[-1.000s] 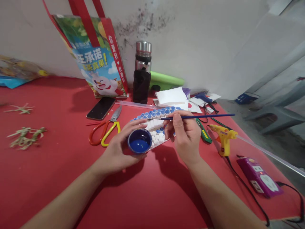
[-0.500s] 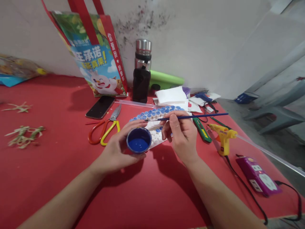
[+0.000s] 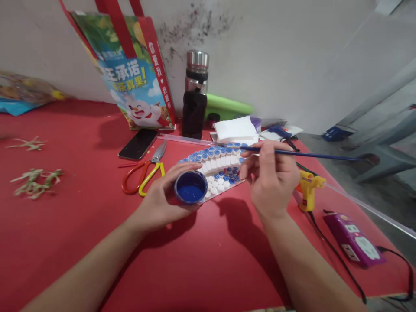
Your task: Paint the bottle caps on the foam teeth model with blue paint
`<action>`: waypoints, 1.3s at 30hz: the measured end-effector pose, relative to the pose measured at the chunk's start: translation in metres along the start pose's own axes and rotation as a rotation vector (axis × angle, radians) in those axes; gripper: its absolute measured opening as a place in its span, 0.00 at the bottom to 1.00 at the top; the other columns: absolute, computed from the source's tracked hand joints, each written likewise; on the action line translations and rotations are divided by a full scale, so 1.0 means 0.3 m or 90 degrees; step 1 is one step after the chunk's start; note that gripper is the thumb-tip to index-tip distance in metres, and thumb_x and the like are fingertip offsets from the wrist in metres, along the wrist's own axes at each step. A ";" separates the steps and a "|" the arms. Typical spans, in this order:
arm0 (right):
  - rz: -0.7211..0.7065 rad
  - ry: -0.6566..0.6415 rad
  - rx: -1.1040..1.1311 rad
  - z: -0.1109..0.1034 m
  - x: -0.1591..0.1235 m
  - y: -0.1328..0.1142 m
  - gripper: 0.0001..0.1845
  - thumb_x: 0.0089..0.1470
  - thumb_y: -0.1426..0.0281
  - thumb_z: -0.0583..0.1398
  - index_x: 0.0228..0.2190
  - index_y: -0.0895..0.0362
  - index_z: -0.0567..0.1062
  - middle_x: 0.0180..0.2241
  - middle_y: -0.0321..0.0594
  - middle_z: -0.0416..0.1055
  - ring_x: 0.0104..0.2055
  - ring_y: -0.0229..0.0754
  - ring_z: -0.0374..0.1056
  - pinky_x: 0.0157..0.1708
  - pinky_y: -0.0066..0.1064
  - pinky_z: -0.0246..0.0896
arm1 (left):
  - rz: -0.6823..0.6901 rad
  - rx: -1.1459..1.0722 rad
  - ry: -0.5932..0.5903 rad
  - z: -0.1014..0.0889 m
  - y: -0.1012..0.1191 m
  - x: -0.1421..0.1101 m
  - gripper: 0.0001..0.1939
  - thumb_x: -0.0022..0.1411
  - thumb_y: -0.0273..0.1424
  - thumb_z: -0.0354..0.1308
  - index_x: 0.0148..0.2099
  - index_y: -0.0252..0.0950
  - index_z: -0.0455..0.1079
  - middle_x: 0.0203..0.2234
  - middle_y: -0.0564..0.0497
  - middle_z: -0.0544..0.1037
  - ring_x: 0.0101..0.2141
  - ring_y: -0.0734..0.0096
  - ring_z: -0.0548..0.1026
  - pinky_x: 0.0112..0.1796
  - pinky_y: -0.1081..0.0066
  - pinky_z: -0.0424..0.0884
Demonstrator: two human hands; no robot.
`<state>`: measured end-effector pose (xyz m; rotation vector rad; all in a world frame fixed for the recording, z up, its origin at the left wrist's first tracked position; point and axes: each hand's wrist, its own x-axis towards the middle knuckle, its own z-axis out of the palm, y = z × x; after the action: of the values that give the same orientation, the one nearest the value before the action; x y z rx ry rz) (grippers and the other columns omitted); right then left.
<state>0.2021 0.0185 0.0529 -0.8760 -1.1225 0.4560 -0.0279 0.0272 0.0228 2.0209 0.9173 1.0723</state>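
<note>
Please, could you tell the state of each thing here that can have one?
Cup: open, blue paint inside, in left hand.
Paintbrush: held in right hand.
Round pieces: some blue, some white.
Scissors: lying, blades apparently closed.
Phone: lying, screen dark.
Bottle: upright, capped.
Bag: standing, handles up.
Glue gun: clear stick in its rear.
Power strip: red light lit.

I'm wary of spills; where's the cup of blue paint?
In the head view, the cup of blue paint is just left of centre, in the left hand, right of the scissors.

The blue paint (image 3: 191,193) looks glossy, the brush handle (image 3: 312,154) smooth, the white paper (image 3: 234,129) matt.
</note>
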 end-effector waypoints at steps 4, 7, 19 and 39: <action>-0.017 0.039 0.040 -0.005 0.004 -0.024 0.08 0.72 0.64 0.62 0.38 0.53 0.75 0.29 0.32 0.77 0.18 0.31 0.69 0.14 0.24 0.56 | 0.005 0.012 0.026 0.003 -0.023 -0.001 0.30 0.57 0.31 0.74 0.61 0.37 0.74 0.60 0.40 0.80 0.63 0.48 0.78 0.62 0.55 0.77; 0.012 -0.049 0.029 0.009 -0.036 -0.034 0.10 0.73 0.64 0.61 0.37 0.53 0.75 0.26 0.30 0.74 0.17 0.30 0.66 0.14 0.25 0.57 | -0.010 0.001 0.039 0.010 -0.041 -0.003 0.29 0.57 0.31 0.73 0.60 0.37 0.73 0.58 0.40 0.80 0.60 0.49 0.79 0.61 0.56 0.78; -0.038 -0.253 -0.137 0.034 -0.106 -0.012 0.09 0.73 0.65 0.60 0.36 0.52 0.75 0.24 0.30 0.71 0.21 0.32 0.66 0.21 0.27 0.62 | -0.026 -0.015 0.016 0.028 -0.034 -0.012 0.28 0.57 0.31 0.72 0.59 0.38 0.72 0.56 0.39 0.80 0.57 0.49 0.80 0.61 0.52 0.77; -0.020 -0.238 -0.134 0.029 -0.104 -0.010 0.10 0.72 0.65 0.61 0.36 0.53 0.75 0.24 0.30 0.72 0.20 0.31 0.65 0.20 0.27 0.60 | -0.038 -0.002 0.014 0.028 -0.029 -0.011 0.28 0.57 0.32 0.72 0.59 0.37 0.72 0.56 0.40 0.80 0.58 0.49 0.80 0.61 0.54 0.76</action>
<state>0.1815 -0.0022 0.0386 -0.9791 -1.5465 0.4946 -0.0244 0.0273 0.0108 1.9698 0.9807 1.0653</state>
